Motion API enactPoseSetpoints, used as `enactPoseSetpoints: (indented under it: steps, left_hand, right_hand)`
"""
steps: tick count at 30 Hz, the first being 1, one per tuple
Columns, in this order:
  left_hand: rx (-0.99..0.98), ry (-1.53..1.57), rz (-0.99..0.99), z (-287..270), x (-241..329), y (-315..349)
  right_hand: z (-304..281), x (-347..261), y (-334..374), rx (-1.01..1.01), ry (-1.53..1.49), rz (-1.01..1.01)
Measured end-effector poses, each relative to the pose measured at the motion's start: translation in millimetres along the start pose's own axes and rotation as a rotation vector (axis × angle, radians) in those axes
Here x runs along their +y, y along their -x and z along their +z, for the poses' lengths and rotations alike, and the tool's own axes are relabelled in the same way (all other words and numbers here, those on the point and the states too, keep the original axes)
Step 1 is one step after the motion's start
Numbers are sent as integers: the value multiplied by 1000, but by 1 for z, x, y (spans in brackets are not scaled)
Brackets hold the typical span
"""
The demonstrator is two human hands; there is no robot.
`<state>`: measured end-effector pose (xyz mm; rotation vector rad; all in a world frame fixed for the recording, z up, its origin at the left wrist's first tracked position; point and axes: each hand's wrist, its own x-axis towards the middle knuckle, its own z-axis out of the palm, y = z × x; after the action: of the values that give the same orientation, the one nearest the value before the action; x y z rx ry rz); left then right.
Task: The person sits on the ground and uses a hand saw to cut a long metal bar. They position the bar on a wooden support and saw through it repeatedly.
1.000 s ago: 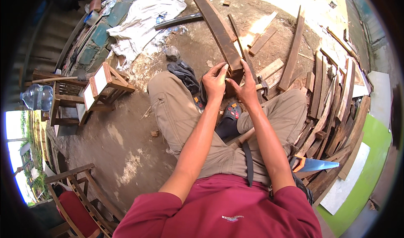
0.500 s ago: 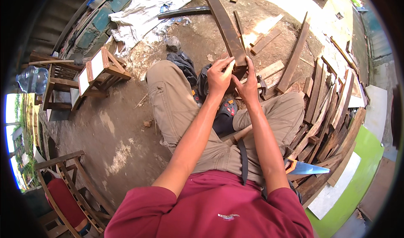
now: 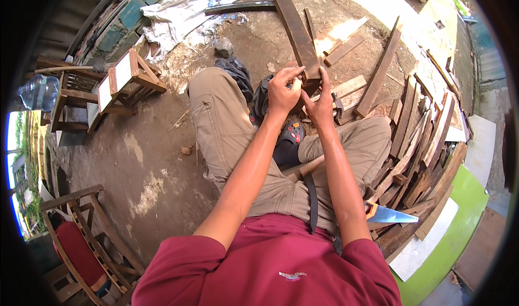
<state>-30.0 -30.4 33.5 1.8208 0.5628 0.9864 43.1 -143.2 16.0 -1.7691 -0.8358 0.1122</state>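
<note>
A long dark wooden plank (image 3: 294, 27) stretches away from me, its near end between my hands. My right hand (image 3: 320, 107) grips that end, with a finger along its right side and the thumb below. At the left corner of the same end is my left hand (image 3: 285, 93), its fingers curled and pinched together. Whatever is between those fingertips is too small to make out. Just right of my right hand lies a hammer (image 3: 338, 106), its handle mostly hidden.
Beside my right thigh rests a handsaw (image 3: 392, 215), near a heap of wood offcuts (image 3: 419, 149). Wooden chairs (image 3: 121, 87) stand to the left, by a large clear water bottle (image 3: 39, 92). A white cloth (image 3: 186, 17) lies far left. Another person's red top (image 3: 78, 252) shows lower left.
My left fingers have drawn in and curled more at the plank's end. The right hand keeps its grip. The view has shifted slightly.
</note>
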Motion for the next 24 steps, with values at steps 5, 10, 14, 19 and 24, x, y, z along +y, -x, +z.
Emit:
enactPoseSetpoints:
  steps: [5, 10, 14, 19, 24]
  left_hand:
    - [-14, 30, -12, -2, 2, 0]
    - [3, 143, -94, 3, 4, 1]
    - [9, 154, -114, 3, 3, 2]
    - [22, 141, -127, 2, 2, 2]
    - [50, 149, -175, 6, 13, 1]
  right_hand:
    - [0, -3, 0, -6, -15, 6]
    - [2, 3, -1, 25, 11, -51]
    - [2, 3, -1, 27, 26, -61]
    - [3, 4, -1, 19, 35, -51]
    - [1, 1, -1, 25, 16, -51]
